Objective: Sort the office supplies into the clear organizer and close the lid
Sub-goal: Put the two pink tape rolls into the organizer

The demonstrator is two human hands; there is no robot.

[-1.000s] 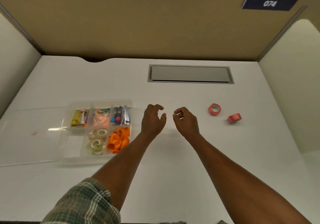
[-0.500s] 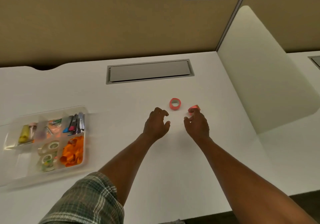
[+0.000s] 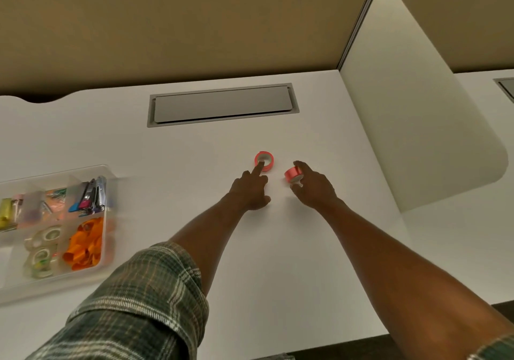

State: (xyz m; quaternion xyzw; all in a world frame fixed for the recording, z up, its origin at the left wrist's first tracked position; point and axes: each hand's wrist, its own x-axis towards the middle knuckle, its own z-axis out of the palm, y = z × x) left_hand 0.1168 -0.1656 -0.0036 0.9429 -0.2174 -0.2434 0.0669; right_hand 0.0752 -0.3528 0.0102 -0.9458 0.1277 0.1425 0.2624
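Fingers of right hand [image 3: 314, 187] pinch tilted red tape roll [image 3: 292, 174], frame centre; left hand [image 3: 250, 190], open, touches flat red tape roll [image 3: 264, 160]. Pickup step; next, judged: carry both to clear plastic organizer [image 3: 107, 237], lower left.

Bare desk [image 3: 172, 165] lies open between organizer [image 3: 107, 237] and hands

white laminate desk [image 3: 278, 262] | grey rectangular cable hatch [image 3: 222, 103] set in it | tan fabric partition wall [image 3: 167, 25] behind | white rounded side divider [image 3: 417, 103] at right
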